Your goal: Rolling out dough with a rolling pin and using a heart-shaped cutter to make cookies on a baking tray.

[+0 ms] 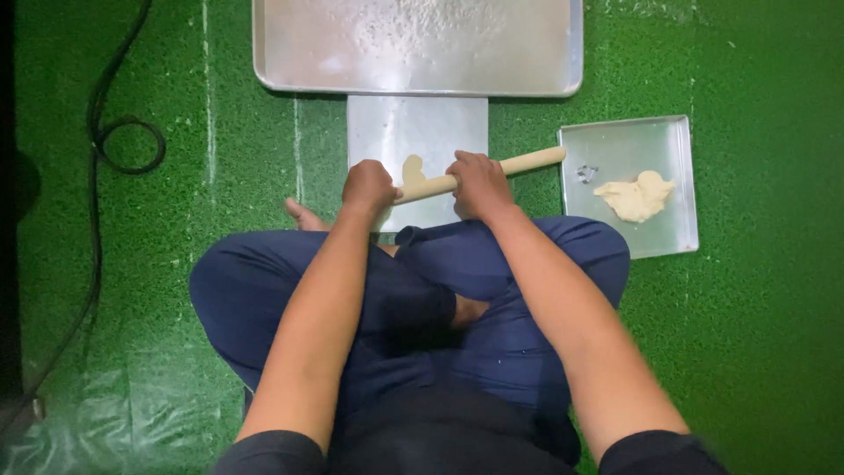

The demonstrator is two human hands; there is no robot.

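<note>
Both hands press a smooth wooden rolling pin (479,174) onto soft dough (413,167).

Your hands hid the middle of the rolling pin (519,163) and part of the flattened dough (412,168) beneath it. Beyond the pin, the large tray (290,53) was cut off by the top edge. Right of the pin, a small metal object (586,172) was too small to identify.

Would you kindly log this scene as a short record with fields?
Left hand: grips the rolling pin
Right hand: grips the same pin
Under pin: small dough piece on a metal sheet
Right tray: dough lump, small metal cutter
Top: large floured tray
Floor: green mat, black cable
</note>
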